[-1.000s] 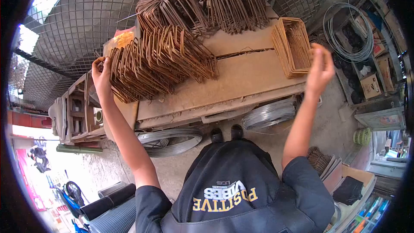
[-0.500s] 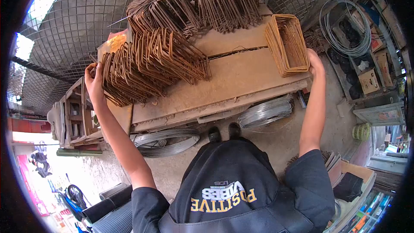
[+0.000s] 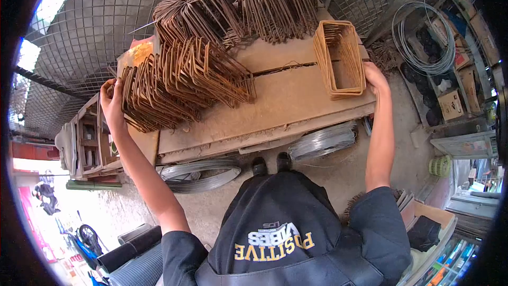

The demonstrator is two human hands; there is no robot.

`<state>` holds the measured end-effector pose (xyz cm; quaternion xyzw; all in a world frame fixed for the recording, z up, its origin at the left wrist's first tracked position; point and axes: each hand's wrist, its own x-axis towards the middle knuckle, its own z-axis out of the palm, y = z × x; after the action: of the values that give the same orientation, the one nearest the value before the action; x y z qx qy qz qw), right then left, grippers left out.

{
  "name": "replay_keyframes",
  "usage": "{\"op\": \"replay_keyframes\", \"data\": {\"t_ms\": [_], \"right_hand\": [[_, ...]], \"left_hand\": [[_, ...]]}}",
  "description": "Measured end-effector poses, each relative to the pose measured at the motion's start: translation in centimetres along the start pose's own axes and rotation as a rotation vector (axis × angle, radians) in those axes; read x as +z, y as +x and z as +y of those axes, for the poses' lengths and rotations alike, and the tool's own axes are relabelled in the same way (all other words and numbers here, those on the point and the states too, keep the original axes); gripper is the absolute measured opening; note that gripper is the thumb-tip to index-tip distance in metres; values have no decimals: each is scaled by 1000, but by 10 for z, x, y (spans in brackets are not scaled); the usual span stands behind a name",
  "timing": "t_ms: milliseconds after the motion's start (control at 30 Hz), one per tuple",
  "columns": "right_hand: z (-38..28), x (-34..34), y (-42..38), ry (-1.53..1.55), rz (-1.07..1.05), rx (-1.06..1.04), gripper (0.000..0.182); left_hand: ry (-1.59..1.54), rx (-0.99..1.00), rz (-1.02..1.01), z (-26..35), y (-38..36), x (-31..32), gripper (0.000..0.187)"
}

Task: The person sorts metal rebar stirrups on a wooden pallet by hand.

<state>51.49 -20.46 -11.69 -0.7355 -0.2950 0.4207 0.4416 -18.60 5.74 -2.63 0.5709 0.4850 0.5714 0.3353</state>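
A long row of rusty, bent-wire rebar stirrups (image 3: 185,77) leans over on the wooden bench (image 3: 275,98). At the row's left end is my left hand (image 3: 112,103), its fingers and thumb curled at the outermost stirrups. A smaller bundle of rectangular rebar stirrups (image 3: 339,92) stands on the bench's right part, its frames lined up around a hollow middle. My right hand (image 3: 377,79) is closed against that bundle's right side, with some fingertips hidden.
Two more bundles of stirrups, one fanned (image 3: 196,8) and one upright (image 3: 278,5), stand at the back against wire mesh (image 3: 106,21). Wire coils (image 3: 203,175) lie under the bench's front edge. Another coil (image 3: 423,37) hangs over the right shelving.
The right-hand bundle has shifted left on the bench and turned slightly, with my right hand moving along beside it. My left hand stays at the row's left end.
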Motion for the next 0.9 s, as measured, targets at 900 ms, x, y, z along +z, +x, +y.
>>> {"op": "replay_keyframes", "data": {"t_ms": [900], "right_hand": [[-50,52,-27,-183,644,-625,31]], "left_hand": [[1,-13,-4,0,0,1,22]]}}
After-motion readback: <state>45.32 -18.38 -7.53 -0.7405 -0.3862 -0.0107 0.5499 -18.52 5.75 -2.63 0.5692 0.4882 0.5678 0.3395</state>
